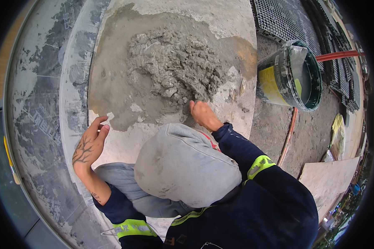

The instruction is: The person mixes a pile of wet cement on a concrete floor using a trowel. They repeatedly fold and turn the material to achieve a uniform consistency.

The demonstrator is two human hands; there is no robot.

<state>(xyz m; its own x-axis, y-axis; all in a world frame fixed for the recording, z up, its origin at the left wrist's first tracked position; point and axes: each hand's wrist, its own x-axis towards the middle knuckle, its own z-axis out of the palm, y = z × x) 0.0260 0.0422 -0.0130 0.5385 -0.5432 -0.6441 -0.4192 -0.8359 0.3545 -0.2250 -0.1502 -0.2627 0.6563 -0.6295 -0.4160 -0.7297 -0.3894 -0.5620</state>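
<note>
A heap of wet grey mortar (174, 65) lies on a pale, mortar-smeared board (124, 146) in front of me. At the heap's near edge, my right hand (204, 115) is curled with its knuckles up. Whether it grips a tool cannot be told, as the palm side is hidden. My left hand (92, 141) hovers by the board's left side, fingers bent and apart, holding nothing. Grey cloth (187, 165) between my arms covers part of the board. Both my sleeves are dark blue with bright yellow bands.
Right of the board stands a dark green bucket (272, 81) with a flat pale piece inside. A red hose (289, 137) runs along the floor. Perforated panels (286, 18) lie behind, and a loose sheet (327, 177) rests lower right. A yellow-handled paintbrush (11, 160) is far left.
</note>
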